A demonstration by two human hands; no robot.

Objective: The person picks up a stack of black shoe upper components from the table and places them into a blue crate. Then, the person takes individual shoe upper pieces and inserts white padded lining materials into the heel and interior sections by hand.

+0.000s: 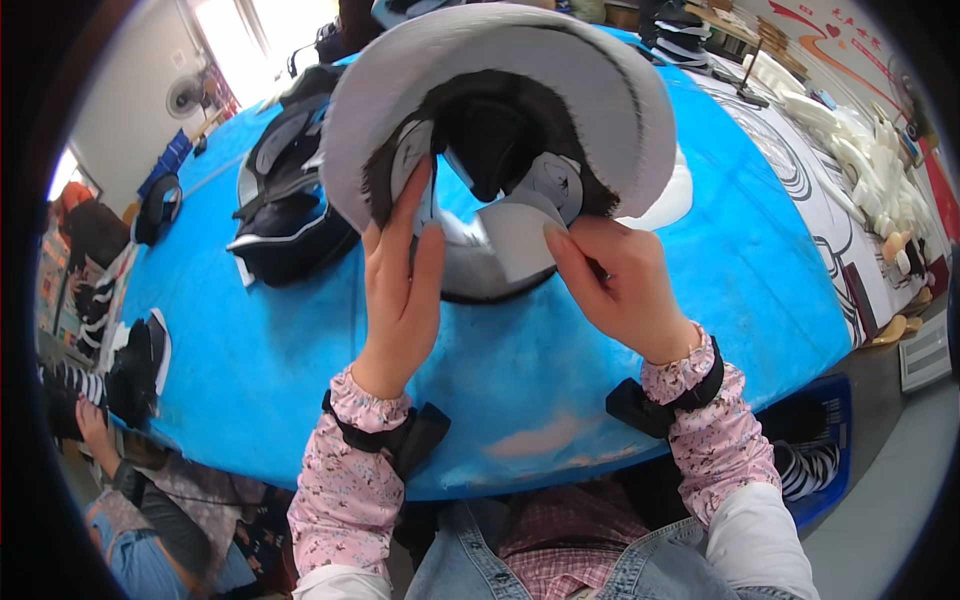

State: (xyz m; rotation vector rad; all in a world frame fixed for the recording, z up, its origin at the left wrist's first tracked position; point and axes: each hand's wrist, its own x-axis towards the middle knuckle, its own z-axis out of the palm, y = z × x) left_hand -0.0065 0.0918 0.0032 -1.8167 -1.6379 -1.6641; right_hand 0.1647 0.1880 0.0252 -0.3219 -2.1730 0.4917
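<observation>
- Above the middle of the blue bench (pixel 740 290), a white-brimmed curved piece (pixel 590 75) with a dark, fuzzy lining is held up in both hands.
- Over the bench's middle, the left hand (pixel 395 310) has its grip closed on the left end of the curved piece, index finger along a pale inner patch (pixel 408 150).
- Over the bench, just right of its middle, the right hand (pixel 630 285) pinches a small white flap (pixel 515 238) at the curved piece's other end, thumb on the flap.
- On the bench's left half, black-and-grey pieces (pixel 290 235) lie heaped together.
- On the bench's near left edge sits a black item with white trim (pixel 135 370).
- Beyond the bench's right edge, white pieces (pixel 865 160) are piled.
- Beside the bench's near right edge stands a blue crate (pixel 838 425).
- Off the bench's near left edge, a co-worker's hand (pixel 98 435) shows.
</observation>
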